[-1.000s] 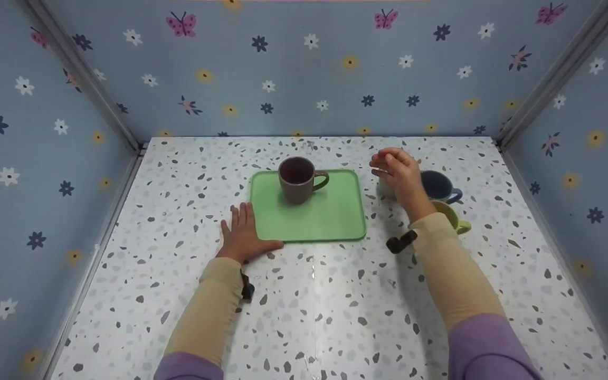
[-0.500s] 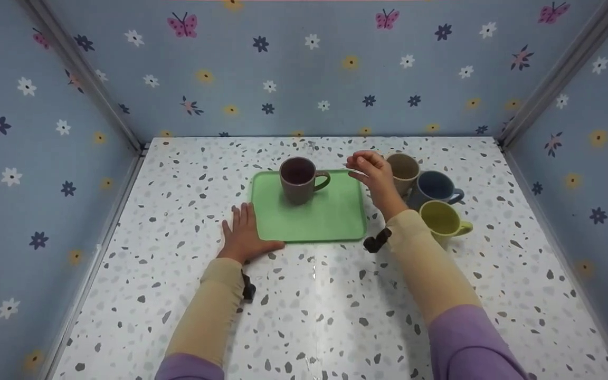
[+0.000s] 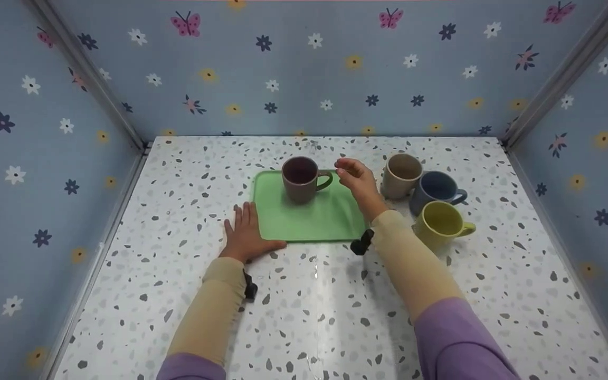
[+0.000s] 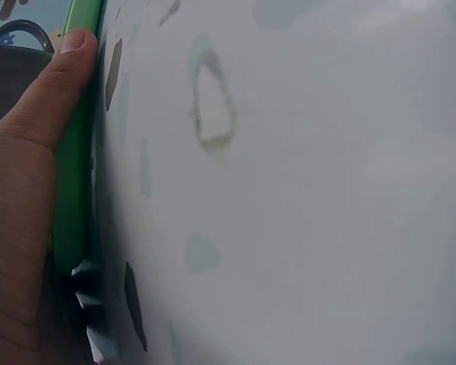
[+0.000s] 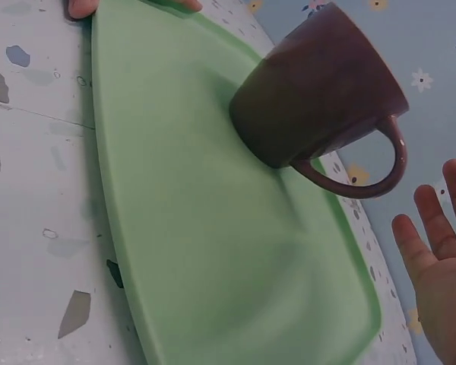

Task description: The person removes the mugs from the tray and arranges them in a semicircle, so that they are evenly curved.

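Note:
A brown mug (image 3: 300, 182) stands upright on the far part of a green tray (image 3: 314, 221), its handle turned to the right. At the tray's near left corner my left hand (image 3: 244, 235) lies with fingers spread, the thumb along the front edge; the left wrist view shows that thumb (image 4: 53, 91) against the green rim. My right hand (image 3: 358, 182) hovers over the tray's right side, a little right of the mug handle (image 5: 365, 179). Its fingers (image 5: 433, 228) are relaxed, apart from the mug, and hold nothing.
To the right of the tray a beige mug (image 3: 401, 177), a blue mug (image 3: 437, 190) and a yellow mug (image 3: 443, 221) stand close together on the speckled table (image 3: 293, 327). Patterned blue panels (image 3: 314, 68) enclose the back and sides.
My right hand has moved left, from in front of the beige mug to above the tray near the brown mug's handle, uncovering the other mugs. The left hand has stayed at the tray corner.

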A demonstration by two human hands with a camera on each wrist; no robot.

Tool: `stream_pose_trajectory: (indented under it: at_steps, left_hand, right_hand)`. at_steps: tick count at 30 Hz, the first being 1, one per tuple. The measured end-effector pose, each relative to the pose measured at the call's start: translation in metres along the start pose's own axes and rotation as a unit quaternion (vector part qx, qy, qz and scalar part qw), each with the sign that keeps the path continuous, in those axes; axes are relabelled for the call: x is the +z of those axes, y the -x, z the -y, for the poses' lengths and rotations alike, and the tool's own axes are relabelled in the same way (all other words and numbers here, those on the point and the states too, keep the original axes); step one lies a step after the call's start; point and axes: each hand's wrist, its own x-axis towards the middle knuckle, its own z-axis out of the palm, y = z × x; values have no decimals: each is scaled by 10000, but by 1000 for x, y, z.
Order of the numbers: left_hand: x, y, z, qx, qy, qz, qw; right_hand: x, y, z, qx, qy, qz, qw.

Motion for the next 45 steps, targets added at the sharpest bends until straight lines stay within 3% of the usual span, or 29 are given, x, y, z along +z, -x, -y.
stream_pose_trajectory:
  at_steps: [10,16,26,32,39,45]
  left_hand:
    - [-1,6,-3,-22,57,-89,9999]
    - [-4,7,-5,-15,112,-112,9999]
    - [-1,0,0,-54,40,50,10000]
    - [1,0,2,-55,92,52,9999]
    - [-1,3,-1,-47,104,40,9999]
    - [-3,6,-4,17,133,-112,9998]
  right_hand:
    - [18,-7,-18,266,330,213,9989]
    - [28,-9,-22,371,456,93,9982]
    - [40,-9,-25,103,842,-132,9963]
    - [42,-10,-30,36,936,-24,9956]
    - [46,-10,-31,229,835,-207,9960]
    - [49,-5,-31,272,366,-312,9985]
